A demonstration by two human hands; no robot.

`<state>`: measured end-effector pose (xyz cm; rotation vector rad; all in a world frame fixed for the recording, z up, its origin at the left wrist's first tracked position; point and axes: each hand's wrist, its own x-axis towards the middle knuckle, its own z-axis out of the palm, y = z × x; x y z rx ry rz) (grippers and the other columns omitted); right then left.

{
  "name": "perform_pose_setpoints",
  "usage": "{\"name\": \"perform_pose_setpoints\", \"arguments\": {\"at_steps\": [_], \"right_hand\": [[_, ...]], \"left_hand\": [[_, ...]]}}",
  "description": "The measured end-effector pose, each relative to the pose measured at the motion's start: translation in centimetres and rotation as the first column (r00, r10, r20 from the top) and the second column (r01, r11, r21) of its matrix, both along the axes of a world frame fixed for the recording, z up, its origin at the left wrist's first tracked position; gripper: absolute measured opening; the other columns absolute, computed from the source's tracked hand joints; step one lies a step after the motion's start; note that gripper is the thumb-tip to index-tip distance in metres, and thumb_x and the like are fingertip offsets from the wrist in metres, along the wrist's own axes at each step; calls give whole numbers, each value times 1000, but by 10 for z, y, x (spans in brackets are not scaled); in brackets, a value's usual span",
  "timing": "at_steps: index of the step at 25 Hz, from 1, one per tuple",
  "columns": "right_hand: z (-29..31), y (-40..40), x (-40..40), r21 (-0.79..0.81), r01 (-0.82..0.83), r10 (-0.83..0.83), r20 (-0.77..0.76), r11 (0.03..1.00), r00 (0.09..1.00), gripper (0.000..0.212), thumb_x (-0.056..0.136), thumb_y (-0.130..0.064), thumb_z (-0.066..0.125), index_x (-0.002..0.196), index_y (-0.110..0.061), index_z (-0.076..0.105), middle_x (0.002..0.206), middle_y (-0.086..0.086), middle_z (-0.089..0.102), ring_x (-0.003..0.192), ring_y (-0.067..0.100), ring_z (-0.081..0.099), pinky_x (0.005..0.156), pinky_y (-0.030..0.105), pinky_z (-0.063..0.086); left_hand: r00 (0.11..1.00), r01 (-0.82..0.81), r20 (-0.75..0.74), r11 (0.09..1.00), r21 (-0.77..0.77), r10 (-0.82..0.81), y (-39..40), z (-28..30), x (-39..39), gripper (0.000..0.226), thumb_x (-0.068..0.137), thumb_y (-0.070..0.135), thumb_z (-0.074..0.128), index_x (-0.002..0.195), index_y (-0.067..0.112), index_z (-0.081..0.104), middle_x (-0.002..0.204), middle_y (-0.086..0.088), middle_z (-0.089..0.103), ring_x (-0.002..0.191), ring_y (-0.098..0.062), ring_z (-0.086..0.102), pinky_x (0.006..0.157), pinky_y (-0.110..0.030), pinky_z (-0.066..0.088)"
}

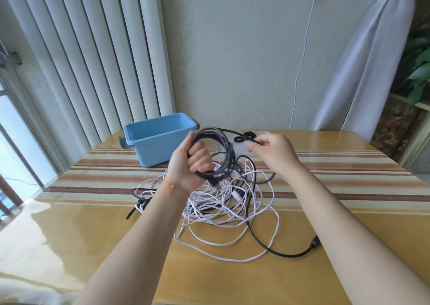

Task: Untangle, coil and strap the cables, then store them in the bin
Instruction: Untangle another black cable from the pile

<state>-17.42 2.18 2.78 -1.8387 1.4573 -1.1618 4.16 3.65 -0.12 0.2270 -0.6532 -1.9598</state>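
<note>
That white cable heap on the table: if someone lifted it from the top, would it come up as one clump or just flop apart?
Probably one sagging clump: the white cable heap has loops crossing many times, with a black cable threaded through. It looks thin and limp, so loose outer loops would likely dangle. It would probably drag, not slide cleanly, on the table.
</note>
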Motion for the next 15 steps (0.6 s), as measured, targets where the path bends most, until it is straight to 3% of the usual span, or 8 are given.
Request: {"name": "perform_pose_setpoints", "arguments": {"at_steps": [3,5,8,11,13,15], "right_hand": [[-1,-3,-15,42,94,-95,27,995,995,15,83,-17,73,74,-20,61,61,-4,50,54,12,43,51,23,34],[-2,-5,-19,107,59,-61,15,993,998,9,86,-9,63,88,-17,59,72,1,54,53,19,48,48,22,37],[-4,-13,-19,36,163,-161,-48,986,986,8,90,-11,60,97,-13,60,83,3,60,71,22,57,62,27,43],[-1,-9,-12,-93,213,-232,-356,973,905,7,92,-13,59,93,-19,63,92,2,62,82,21,52,68,26,37],[7,3,-1,-57,138,-145,-583,989,799,11,93,-19,57,90,-27,64,96,-3,62,83,20,52,66,28,39],[14,15,14,60,8,37,-701,998,712,15,94,-21,58,93,-29,70,96,-7,64,84,17,56,64,26,43]], "left_hand": [[910,-389,-68,900,194,408,-7,-2,13,68,104,48,32,41,22,24,36,7,16,30,-9,17,36,-19,24],[838,-513,-71,825,234,541,-9,-1,18,70,104,52,32,41,21,25,36,7,16,31,-9,17,37,-19,25],[821,-538,-70,809,238,567,-7,3,17,70,99,62,30,43,22,24,39,7,16,32,-9,17,36,-19,26],[815,-575,37,798,183,578,-5,10,11,61,99,63,28,54,22,28,44,7,19,35,-11,19,39,-18,28],[819,-570,139,818,84,556,-2,15,3,53,101,58,32,63,22,33,49,7,23,40,-11,22,43,-20,30],[802,-543,266,838,-49,535,2,19,-6,47,101,54,38,67,21,37,52,5,26,43,-12,25,48,-24,31]]}}
